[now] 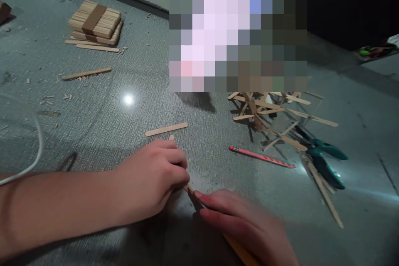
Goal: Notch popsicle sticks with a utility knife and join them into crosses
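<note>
1. The right hand (246,218) at five o'clock is wrapped around a tool (238,249).
2. A stick (188,188) at six is grasped by the left hand (157,174), at seven.
3. A pencil (262,157) is seen at four.

A grey surface (102,120) bears banded sticks (109,19), loose sticks (166,129), a pencil (262,157) and pliers (322,168)

Loose stick (166,129) pale tan; bundle band (94,20) brown; pliers handles (324,169) teal; pencil (262,157) pink-red; floor (131,70) grey.
</note>
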Demonstrator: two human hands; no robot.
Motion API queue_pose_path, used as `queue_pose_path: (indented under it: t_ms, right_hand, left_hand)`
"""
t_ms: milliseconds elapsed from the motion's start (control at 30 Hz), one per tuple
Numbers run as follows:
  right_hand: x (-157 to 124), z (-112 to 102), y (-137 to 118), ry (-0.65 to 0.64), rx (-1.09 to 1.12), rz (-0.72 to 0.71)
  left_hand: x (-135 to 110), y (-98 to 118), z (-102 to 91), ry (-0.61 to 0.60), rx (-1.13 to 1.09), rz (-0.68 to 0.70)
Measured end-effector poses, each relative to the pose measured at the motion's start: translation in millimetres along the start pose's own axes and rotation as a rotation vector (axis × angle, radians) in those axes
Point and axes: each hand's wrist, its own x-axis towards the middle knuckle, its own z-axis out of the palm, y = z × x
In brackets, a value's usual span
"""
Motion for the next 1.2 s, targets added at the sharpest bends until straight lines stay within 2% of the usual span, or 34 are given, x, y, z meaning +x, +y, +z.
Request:
queue_pose_path:
  t_ms: [167,367,533,667,800,900,1000,1133,1200]
  right_hand:
    - [6,-3,-7,0.014,0.025,0.048]
    - [11,0,-7,0.030,0.056,-0.012]
    - [10,1,-9,-0.025,0.041,0.081]
    - [10,5,-7,0.043,0.015,0.013]
    - [11,7,-8,0.036,0.076,0.196]
    - [9,5,-12,-0.013,0.096,0.264]
    - [5,3,-16,-0.041,0.023,0.286]
    - [4,2,-20,-0.078,-0.025,0.214]
    - [6,2,-23,-0.083,-0.018,0.274]
  left_hand:
    - [2,0,-0.8,-0.022,0.028,-0.006]
    - [2,-2,4.5,-0.022,0.106,0.005]
    - [2,-3,6.7,-0.022,0.128,0.012]
    - [2,-4,5.8,-0.025,0.131,0.021]
    - [0,-4,5.1,-0.030,0.118,0.014]
    - [-1,-4,5.3,-0.024,0.115,0.017]
    - [-1,-4,4.8,-0.029,0.106,0.023]
    - [-1,-3,3.1,-0.042,0.097,0.013]
    - [0,-2,2.5,-0.047,0.090,0.001]
